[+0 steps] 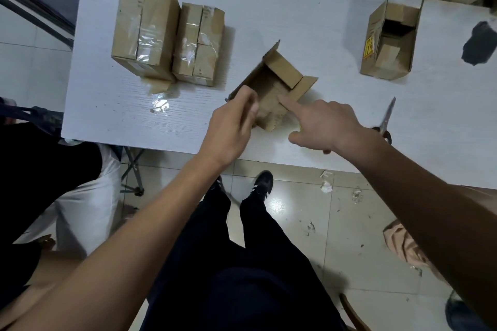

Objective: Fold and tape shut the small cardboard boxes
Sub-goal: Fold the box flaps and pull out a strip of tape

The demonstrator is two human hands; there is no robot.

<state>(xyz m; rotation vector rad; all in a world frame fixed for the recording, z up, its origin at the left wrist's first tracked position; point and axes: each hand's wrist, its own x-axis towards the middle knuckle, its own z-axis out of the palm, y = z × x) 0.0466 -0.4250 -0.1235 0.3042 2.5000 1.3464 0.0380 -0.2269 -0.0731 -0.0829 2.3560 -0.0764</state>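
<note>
Now the folding step is on. The open box sits on the white surface, near its front edge. The left hand curls round the box's near wall. The right hand pokes one straight finger inside; its other fingers look loosely spread. Next, I think, the flaps must be pushed down flat, then taped.
</note>
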